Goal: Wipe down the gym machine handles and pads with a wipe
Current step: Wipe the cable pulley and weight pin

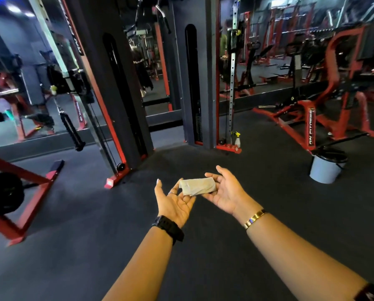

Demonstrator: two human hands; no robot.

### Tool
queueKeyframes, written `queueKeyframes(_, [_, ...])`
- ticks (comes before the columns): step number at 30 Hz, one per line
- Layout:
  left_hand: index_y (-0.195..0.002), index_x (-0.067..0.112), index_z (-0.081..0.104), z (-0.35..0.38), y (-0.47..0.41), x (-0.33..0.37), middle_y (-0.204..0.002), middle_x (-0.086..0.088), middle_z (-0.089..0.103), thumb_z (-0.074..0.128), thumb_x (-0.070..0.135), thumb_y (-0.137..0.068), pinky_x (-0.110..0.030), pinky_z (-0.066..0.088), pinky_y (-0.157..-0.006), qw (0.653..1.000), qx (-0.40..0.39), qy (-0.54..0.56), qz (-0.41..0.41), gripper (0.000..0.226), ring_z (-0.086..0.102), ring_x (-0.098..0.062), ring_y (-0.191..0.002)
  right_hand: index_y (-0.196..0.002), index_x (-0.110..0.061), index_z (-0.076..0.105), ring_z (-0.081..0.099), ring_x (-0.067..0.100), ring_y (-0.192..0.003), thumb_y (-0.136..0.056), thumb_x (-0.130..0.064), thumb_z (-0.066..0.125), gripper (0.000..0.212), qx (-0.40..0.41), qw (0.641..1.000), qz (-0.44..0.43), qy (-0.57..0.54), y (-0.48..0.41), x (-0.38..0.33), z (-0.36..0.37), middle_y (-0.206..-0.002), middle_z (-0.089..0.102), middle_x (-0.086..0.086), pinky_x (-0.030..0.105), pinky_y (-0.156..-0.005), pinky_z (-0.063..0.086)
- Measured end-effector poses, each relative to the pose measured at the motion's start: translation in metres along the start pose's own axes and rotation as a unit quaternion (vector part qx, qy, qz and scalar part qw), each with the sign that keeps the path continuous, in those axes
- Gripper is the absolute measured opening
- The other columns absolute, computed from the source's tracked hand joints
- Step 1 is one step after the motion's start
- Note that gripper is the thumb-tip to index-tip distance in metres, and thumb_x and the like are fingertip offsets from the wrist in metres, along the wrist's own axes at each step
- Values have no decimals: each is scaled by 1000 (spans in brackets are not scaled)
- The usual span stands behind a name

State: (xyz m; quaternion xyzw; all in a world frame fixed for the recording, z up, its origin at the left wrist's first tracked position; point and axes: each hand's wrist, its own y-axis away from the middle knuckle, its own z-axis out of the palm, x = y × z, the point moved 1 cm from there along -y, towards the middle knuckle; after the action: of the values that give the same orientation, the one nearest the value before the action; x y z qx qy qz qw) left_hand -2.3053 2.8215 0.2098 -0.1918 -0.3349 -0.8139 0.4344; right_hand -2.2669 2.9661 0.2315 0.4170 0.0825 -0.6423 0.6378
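On dark gym floor [77, 224], red machines [311, 124].

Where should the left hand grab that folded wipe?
Its free left end, coming from the left: the folded wipe lies flat across the right hand's open fingers, and that end sticks out toward the left hand.
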Motion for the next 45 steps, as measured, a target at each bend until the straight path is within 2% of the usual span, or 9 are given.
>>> queueKeyframes(5, [-123, 9, 56, 18, -99, 54, -92, -16, 72, 37, 71, -89, -36, 56, -80, 1000, -23, -14, -10, 73, 70, -29, -85, -123, -4, 54, 59, 36, -111, -96, -39, 50, 44, 7, 1000, -16, -25, -90, -36, 33, -126, 55, 23, 49, -95, 49])
queueKeyframes(14, [-124, 10, 56, 48, -268, 95, -101, -18, 71, 38, 71, -89, -37, 56, -84, 999, -23, -26, -39, 73, 71, -29, -88, -123, -3, 55, 58, 37, -111, -96, -38, 50, 45, 23, 998, -21, -57, -250, -97, 50, -125, 55, 23, 49, -86, 52])
queueKeyframes(20, [-126, 9, 56, 108, -410, 126, -110, -19, 68, 38, 71, -89, -37, 55, -84, 998, -32, -41, -44, 74, 69, -29, -90, -121, -1, 55, 58, 38, -112, -95, -37, 51, 44, 18, 996, -27, -81, -375, -174, 57, -127, 53, 25, 46, -85, 53])
queueKeyframes(24, [-123, 10, 58, 158, -495, 143, -94, -15, 71, 38, 70, -89, -31, 60, -69, 997, -37, -59, -45, 72, 72, -25, -78, -125, 0, 53, 58, 37, -111, -95, -34, 51, 45, 21, 996, -45, -79, -447, -239, 66, -126, 53, 25, 45, -81, 54])
queueKeyframes(29, [-121, 10, 58, 202, -588, 156, -95, -15, 72, 39, 70, -89, -33, 57, -73, 996, -45, -53, -64, 71, 72, -25, -80, -122, -1, 55, 59, 34, -106, -96, -32, 51, 41, 28, 995, -61, -74, -522, -300, 68, -123, 54, 23, 42, -77, 54])
queueKeyframes(32, [-122, 10, 58, 223, -642, 162, -104, -17, 70, 39, 70, -89, -34, 57, -73, 994, -51, -54, -76, 71, 71, -26, -86, -124, -1, 54, 60, 33, -105, -95, -29, 52, 40, 39, 994, -65, -73, -568, -330, 65, -121, 55, 23, 41, -75, 54])
queueKeyframes(36, [-124, 9, 58, 255, -717, 168, -110, -17, 68, 40, 69, -89, -35, 55, -76, 993, -59, -48, -92, 71, 69, -28, -92, -124, 0, 54, 57, 34, -112, -94, -24, 54, 38, 53, 992, -86, -72, -633, -372, 62, -123, 54, 23, 42, -81, 54])
queueKeyframes(39, [-122, 8, 58, 290, -779, 173, -100, -15, 69, 41, 68, -90, -32, 58, -67, 990, -81, -51, -101, 71, 69, -25, -83, -121, 1, 55, 56, 35, -116, -94, -22, 54, 36, 73, 988, -112, -78, -685, -412, 59, -117, 53, 21, 45, -92, 51])
queueKeyframes(45, [-120, 8, 60, 374, -911, 187, -104, -15, 68, 41, 67, -90, -31, 60, -67, 980, -133, -58, -135, 69, 69, -26, -86, -113, -2, 55, 61, 27, -91, -94, -20, 53, 27, 103, 976, -162, -106, -778, -510, 60, -102, 55, 16, 38, -72, 57])
